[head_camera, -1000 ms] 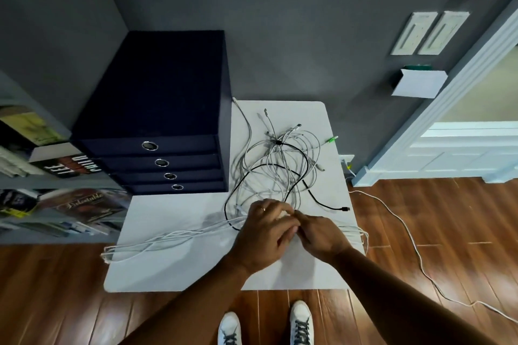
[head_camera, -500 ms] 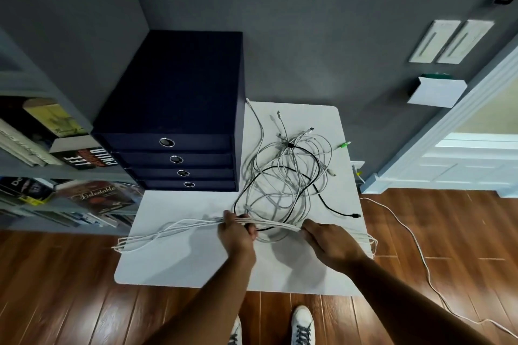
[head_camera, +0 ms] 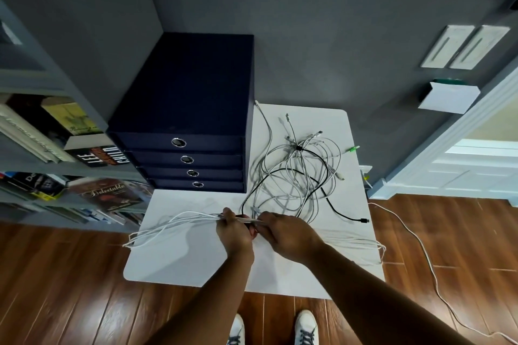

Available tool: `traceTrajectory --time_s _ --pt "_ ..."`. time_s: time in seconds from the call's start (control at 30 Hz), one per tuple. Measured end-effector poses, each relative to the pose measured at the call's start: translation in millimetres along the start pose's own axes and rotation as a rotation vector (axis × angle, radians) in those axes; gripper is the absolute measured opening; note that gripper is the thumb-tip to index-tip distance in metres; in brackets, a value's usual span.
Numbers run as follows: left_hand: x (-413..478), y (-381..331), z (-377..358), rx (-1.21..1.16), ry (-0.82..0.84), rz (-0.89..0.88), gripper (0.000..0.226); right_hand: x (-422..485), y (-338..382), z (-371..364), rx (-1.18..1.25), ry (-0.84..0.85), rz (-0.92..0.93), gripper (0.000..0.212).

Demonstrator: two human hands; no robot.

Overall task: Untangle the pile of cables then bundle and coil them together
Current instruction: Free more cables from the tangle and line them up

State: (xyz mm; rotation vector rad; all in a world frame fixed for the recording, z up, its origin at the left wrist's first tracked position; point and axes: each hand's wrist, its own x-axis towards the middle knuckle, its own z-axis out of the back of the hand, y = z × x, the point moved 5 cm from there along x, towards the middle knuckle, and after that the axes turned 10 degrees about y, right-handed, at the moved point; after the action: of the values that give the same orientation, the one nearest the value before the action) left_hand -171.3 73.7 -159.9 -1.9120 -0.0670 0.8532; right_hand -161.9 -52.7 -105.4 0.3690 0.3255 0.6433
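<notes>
A tangled pile of white cables with one black cable lies on the right half of the white table. A straightened bundle of white cables stretches across the table's near side, its looped ends hanging past the left and right edges. My left hand grips this bundle near the table's middle. My right hand grips the same bundle right beside it, the two hands almost touching.
A dark blue drawer box stands on the table's back left. A bookshelf is at the left. A loose white cord runs over the wooden floor at the right. A green plug lies at the table's right edge.
My hands first spread apart along the bundle, left hand going left, then came together again. My right hand has slid left to sit beside my left hand.
</notes>
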Motion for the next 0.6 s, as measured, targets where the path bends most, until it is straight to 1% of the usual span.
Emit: traceTrajectory --time_s 0.1,0.17,0.3,0.37,0.47,0.6 --pt "9 -15 12 0.047 -0.073 -0.035 0.046 1 3 -3 -0.069 0.016 -0.035 0.038" --pt "18 -25 24 0.066 -0.126 -0.038 0.047 -5 1 -4 -0.079 0.019 -0.005 0.037" --pt "41 -29 43 0.174 -0.176 -0.029 0.042 -13 -3 -6 -0.115 -0.003 0.063 0.047" --pt "49 -30 51 0.195 -0.216 -0.039 0.044 -18 -9 -6 -0.112 -0.036 0.084 0.044" --pt "57 -43 66 0.145 -0.324 -0.081 0.054 -30 -21 -3 -0.15 -0.103 0.117 0.037" --pt "67 -60 74 0.106 -0.348 -0.12 0.051 -47 -40 -2 -0.162 -0.136 0.066 0.026"
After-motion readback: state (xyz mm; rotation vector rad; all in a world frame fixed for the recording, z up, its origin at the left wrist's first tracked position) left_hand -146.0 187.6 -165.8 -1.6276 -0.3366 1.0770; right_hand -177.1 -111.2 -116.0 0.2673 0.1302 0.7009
